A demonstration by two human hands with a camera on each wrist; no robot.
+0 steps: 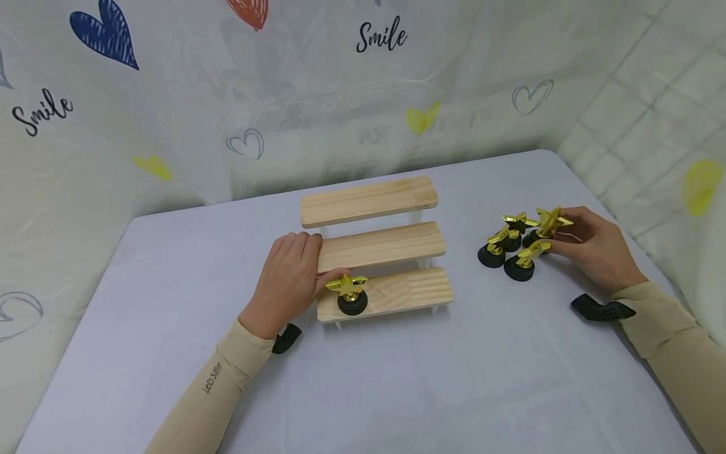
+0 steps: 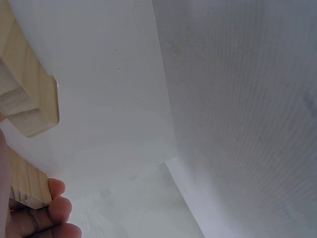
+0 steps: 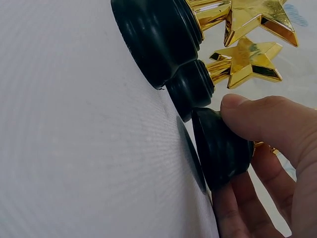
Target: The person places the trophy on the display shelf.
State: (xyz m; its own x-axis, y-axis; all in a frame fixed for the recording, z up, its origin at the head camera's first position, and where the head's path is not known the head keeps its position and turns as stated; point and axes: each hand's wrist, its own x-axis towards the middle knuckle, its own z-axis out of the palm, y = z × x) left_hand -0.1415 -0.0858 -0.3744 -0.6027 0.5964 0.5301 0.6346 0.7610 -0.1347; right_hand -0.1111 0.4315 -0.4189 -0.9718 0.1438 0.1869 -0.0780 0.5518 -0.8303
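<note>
A three-tier stand has pale wooden planks, with its middle plank point(image 1: 382, 246) between the top and bottom ones. My left hand point(image 1: 286, 277) grips that plank's left end; its fingertips curl round the wood in the left wrist view. The left thumb lies close to a gold star trophy point(image 1: 351, 295) with a black base, upright on the bottom plank point(image 1: 408, 290). At the right, my right hand point(image 1: 595, 243) pinches another star trophy point(image 1: 550, 222). The right wrist view shows its black base point(image 3: 223, 148) between thumb and fingers, tilted and slightly off the cloth.
Several more star trophies stand close beside the right hand, including a front one point(image 1: 518, 268) and a left one point(image 1: 491, 255). The top plank point(image 1: 368, 200) sits at the back. A white cloth point(image 1: 425, 384) covers the table, and a printed curtain point(image 1: 317, 94) hangs behind.
</note>
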